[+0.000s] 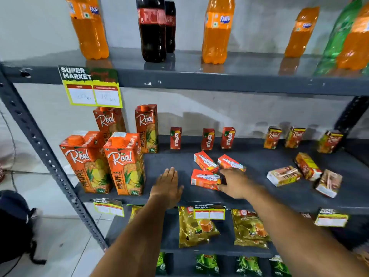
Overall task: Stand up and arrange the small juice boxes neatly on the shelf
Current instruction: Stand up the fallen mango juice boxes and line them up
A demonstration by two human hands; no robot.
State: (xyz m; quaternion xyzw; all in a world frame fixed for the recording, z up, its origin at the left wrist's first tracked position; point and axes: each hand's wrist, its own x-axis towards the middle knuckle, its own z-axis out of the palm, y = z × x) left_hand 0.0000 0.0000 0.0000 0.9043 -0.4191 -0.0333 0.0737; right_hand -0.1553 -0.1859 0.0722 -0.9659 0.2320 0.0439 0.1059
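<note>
Three small orange Maaza boxes lie flat mid-shelf: one nearest me (204,179), two behind it (205,161) (231,162). My right hand (234,182) rests against the right end of the nearest box, fingers spread, not clearly gripping it. My left hand (167,185) hovers flat and open over bare shelf to the left. Three Maaza boxes stand upright at the back (176,138) (207,139) (228,137). Three small Real boxes stand at the back right (272,137) (295,137) (329,142); three more lie toppled at the right (283,175) (307,165) (328,183).
Large Real pineapple cartons (123,162) stand at the shelf's left end. The grey shelf (259,194) has a perforated metal upright (40,144) on the left. Soda bottles (152,29) line the shelf above; tea packets (196,226) lie on the one below. Price tags (91,86) hang from the edges.
</note>
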